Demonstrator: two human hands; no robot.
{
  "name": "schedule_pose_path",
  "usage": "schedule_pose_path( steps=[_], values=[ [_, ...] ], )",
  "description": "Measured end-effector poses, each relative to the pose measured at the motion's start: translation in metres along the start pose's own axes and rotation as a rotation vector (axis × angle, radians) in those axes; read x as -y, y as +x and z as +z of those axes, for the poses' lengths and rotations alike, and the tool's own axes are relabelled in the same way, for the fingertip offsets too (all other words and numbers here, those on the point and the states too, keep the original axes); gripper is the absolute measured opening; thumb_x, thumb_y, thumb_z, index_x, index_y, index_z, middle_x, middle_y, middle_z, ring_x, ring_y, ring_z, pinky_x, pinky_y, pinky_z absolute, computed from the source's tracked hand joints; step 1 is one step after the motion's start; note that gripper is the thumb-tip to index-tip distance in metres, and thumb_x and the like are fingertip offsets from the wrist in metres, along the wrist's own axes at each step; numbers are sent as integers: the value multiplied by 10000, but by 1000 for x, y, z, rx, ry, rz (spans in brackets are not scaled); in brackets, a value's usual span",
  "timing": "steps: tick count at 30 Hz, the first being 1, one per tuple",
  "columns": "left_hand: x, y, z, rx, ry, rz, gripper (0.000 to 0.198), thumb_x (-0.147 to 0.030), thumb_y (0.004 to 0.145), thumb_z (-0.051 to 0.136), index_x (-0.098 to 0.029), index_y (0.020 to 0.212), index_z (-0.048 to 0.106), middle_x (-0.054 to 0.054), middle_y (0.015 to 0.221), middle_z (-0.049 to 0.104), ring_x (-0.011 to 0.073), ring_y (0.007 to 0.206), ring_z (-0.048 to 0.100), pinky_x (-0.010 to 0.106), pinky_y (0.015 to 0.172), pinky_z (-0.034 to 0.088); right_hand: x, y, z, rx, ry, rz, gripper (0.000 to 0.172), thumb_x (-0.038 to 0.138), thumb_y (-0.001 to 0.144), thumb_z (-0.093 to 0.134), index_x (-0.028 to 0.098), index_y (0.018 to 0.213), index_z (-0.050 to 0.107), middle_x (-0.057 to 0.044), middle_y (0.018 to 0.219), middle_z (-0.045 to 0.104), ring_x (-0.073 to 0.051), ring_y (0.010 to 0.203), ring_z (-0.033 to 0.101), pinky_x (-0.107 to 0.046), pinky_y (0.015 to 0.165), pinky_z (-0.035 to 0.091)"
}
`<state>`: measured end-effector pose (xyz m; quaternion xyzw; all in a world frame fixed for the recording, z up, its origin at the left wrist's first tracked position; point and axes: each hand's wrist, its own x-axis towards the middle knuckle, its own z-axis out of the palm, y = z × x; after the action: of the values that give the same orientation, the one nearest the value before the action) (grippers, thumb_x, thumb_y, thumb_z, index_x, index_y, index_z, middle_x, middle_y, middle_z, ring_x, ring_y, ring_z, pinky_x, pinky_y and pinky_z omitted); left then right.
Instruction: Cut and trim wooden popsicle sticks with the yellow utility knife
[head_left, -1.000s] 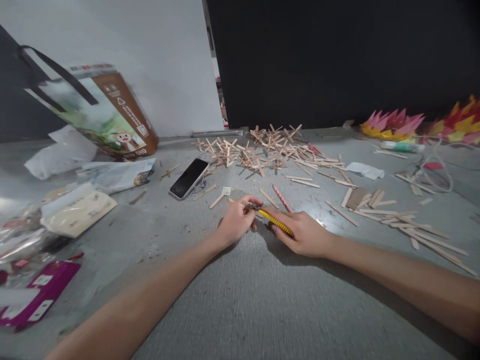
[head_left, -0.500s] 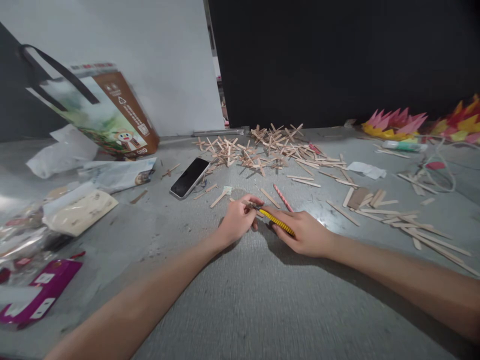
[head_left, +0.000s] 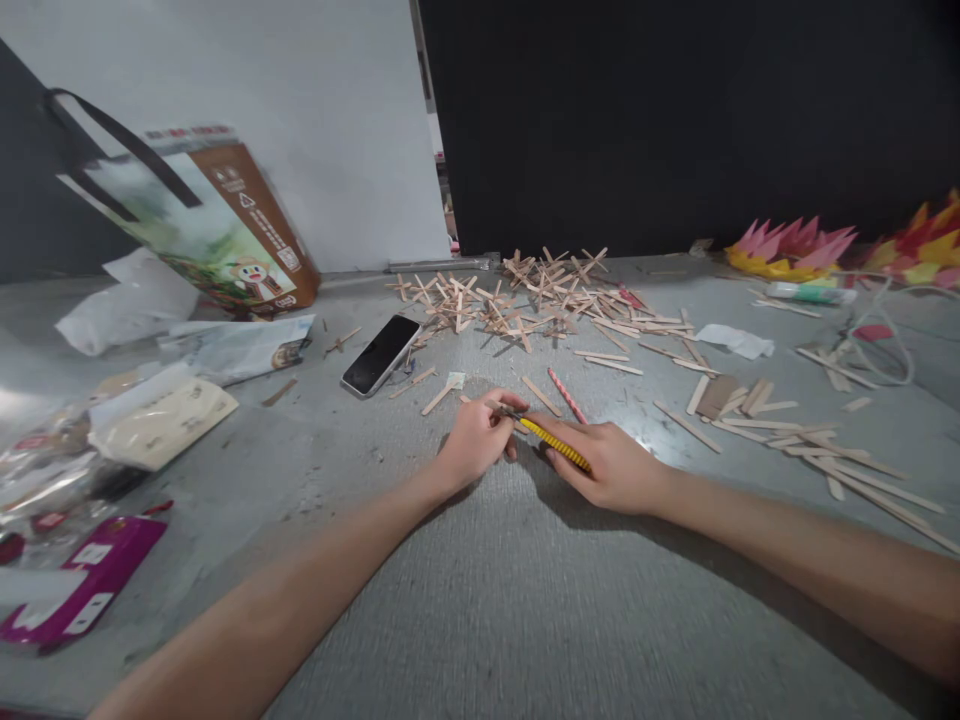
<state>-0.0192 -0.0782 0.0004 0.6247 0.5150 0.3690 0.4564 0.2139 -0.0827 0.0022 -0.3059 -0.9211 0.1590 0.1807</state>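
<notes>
Fingers wrapped round the ribbed yellow handle of a utility knife [head_left: 555,442], my right hand [head_left: 619,470] rests low over the table. The knife's dark tip points left, reaching my left hand [head_left: 476,440]. My left hand is closed in a pinch on a wooden craft stick [head_left: 493,405], mostly covered by the fingers. Blade and stick meet at the left fingertips; whether the blade cuts into the wood I cannot tell. Just beyond the hands lie a red-and-white striped stick [head_left: 567,396] and a loose craft stick [head_left: 541,396].
Crossed craft sticks [head_left: 525,300] pile up at the back; loose sticks [head_left: 817,440] spread at right. A phone [head_left: 382,355] lies left of the pile. A paper bag [head_left: 247,230], plastic packets [head_left: 161,415] and a purple package [head_left: 97,575] occupy the left. Paper crowns [head_left: 791,250] stand far right.
The view has shifted very slightly. Both hands, the knife and the craft stick keep practically the same position.
</notes>
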Motion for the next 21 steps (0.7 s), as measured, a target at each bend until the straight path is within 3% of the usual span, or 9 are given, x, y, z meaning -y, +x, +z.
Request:
schedule_pose_path(
  steps=[21],
  values=[
    [0,0,0,-10,2,-13,366,-38,842,460,-152,1113,678,-52,551,615,103,430,600,189,471,423,1,0,-1,-26,-17,-21,609,280,1052,436,281,1652,330,-102,1287,752,-225,949,773,-348,836,612]
  ],
)
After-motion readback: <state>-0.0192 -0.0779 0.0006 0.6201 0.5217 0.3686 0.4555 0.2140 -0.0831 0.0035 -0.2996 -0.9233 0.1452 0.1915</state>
